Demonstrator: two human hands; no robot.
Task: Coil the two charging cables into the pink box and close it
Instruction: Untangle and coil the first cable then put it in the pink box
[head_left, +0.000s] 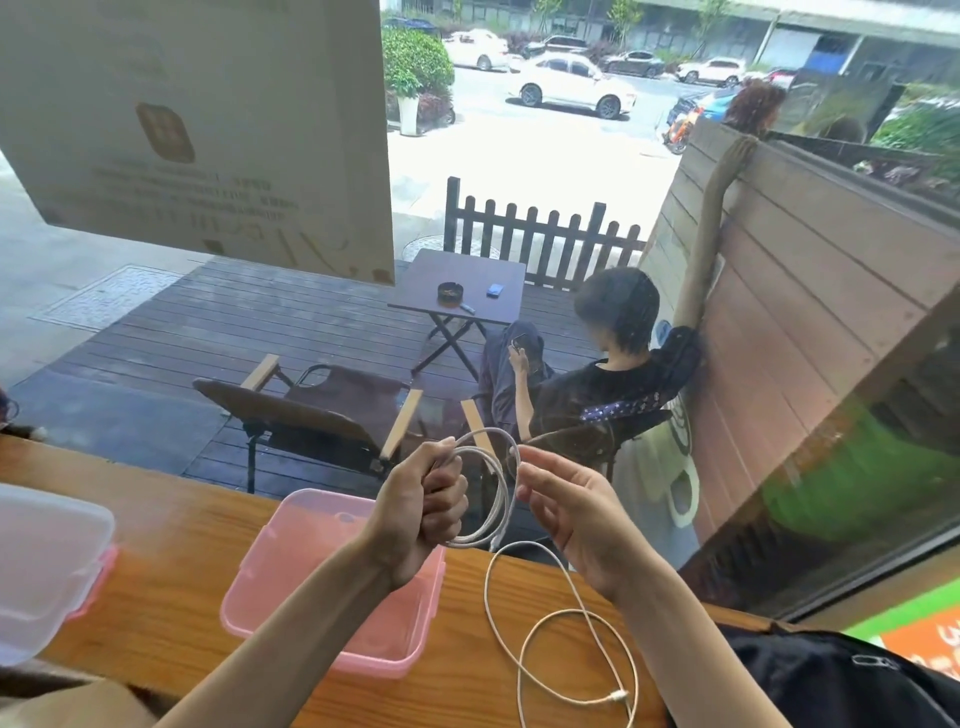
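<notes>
I hold a white charging cable (497, 493) above the wooden counter, wound into several loops. My left hand (423, 512) is closed in a fist around one side of the coil. My right hand (569, 512) pinches the cable's top end between thumb and fingers. A second white cable (566, 623) lies loose in open loops on the counter below my right hand, its plug near the front edge. The open pink box (291, 577) sits on the counter under my left forearm. Its clear lid (47, 566) with pink clips lies at the far left.
The wooden counter (171, 540) runs along a large window. A dark bag (831, 680) rests at the right front. Outside the glass are a folding chair, a small table and a seated person.
</notes>
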